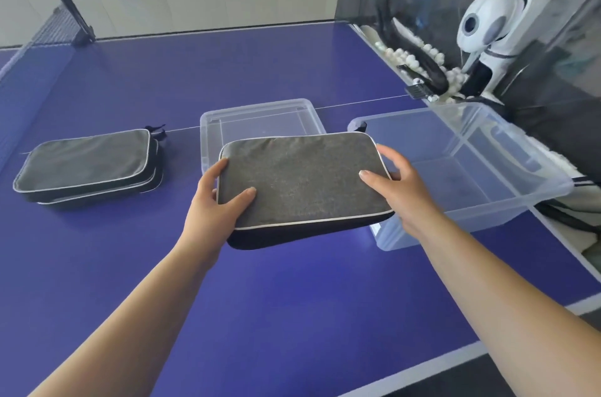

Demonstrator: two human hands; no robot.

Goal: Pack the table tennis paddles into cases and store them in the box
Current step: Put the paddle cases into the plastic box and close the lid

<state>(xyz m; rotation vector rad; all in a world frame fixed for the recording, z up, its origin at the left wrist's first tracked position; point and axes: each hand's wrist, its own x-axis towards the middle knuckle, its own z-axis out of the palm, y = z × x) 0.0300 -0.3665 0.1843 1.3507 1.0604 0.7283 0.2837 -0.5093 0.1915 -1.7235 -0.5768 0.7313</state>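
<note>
A grey fabric paddle case (302, 182) with pale piping is lifted above the blue table, held at both short ends. My left hand (216, 201) grips its left edge, thumb on top. My right hand (396, 185) grips the right edge, thumb across the top. The zipper looks closed; no paddle shows. A clear plastic box (549, 182) stands just right of the case, with nothing visible inside. Two more grey cases (87, 165) lie stacked at the left.
The box's clear lid (260, 113) lies flat behind the held case. A white ball-feeding machine (487, 26) with dark netting and several white balls (409, 58) stands at the table's right end. The table net (55, 26) is at the far left.
</note>
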